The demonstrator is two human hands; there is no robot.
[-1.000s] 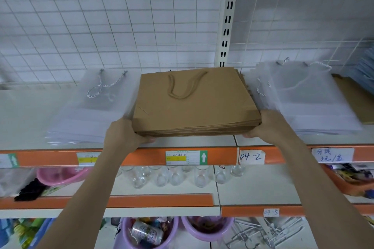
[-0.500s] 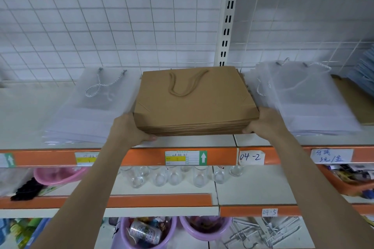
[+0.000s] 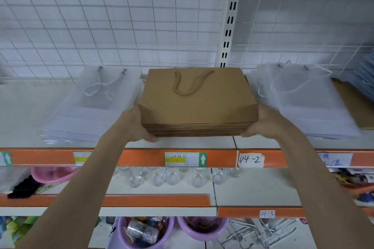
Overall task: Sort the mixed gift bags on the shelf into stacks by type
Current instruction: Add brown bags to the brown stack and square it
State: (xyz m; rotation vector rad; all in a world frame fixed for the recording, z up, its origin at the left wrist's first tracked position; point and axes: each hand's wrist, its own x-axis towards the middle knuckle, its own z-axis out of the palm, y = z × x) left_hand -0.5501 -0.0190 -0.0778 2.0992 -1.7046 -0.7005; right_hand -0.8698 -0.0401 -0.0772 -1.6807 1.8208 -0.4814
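Head view: both hands clasped a thick stack of flat brown kraft-paper gift bags [image 3: 199,105] on the white shelf [image 3: 24,107], left hand [image 3: 135,125] and right hand [image 3: 263,122] at its front corners. Translucent white bag stacks [image 3: 93,111] flanked it; sorting looked nearly done, though another brown bag [image 3: 356,105] remained at far right.

A white wire grid panel [image 3: 101,16] backs the orange-edged shelf [image 3: 141,156] (a slotted upright post [image 3: 229,16] divides it), with glass cups [image 3: 162,176] below.
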